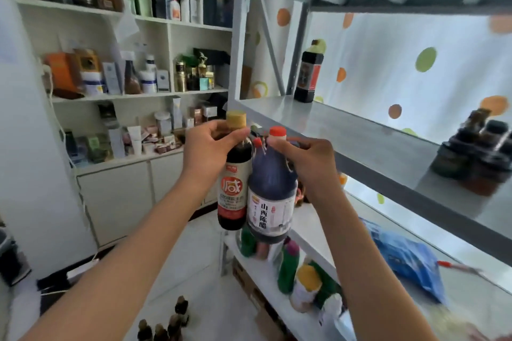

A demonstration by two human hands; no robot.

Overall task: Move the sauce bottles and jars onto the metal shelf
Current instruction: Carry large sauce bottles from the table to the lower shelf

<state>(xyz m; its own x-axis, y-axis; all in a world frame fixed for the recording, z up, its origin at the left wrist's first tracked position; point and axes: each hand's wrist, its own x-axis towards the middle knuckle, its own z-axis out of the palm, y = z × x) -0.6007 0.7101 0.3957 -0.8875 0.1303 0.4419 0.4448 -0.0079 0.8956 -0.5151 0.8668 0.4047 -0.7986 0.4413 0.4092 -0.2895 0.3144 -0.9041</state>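
My left hand [206, 147] grips the neck of a dark soy sauce bottle [233, 191] with a yellow cap and a red label. My right hand [307, 159] holds the handle of a larger dark vinegar bottle [271, 202] with a red cap and a white label. Both bottles hang side by side in the air, just in front of the left front corner of the grey metal shelf [346, 130]. One dark bottle [308, 72] stands at the back of that shelf board. A cluster of dark jars [476, 149] sits on it at the right.
The shelf board below carries a blue bag [410, 257] and the one under it several green and white bottles [293, 266]. Several small dark bottles [169, 321] stand on the floor. A white cabinet [116, 196] with packed shelves fills the left wall.
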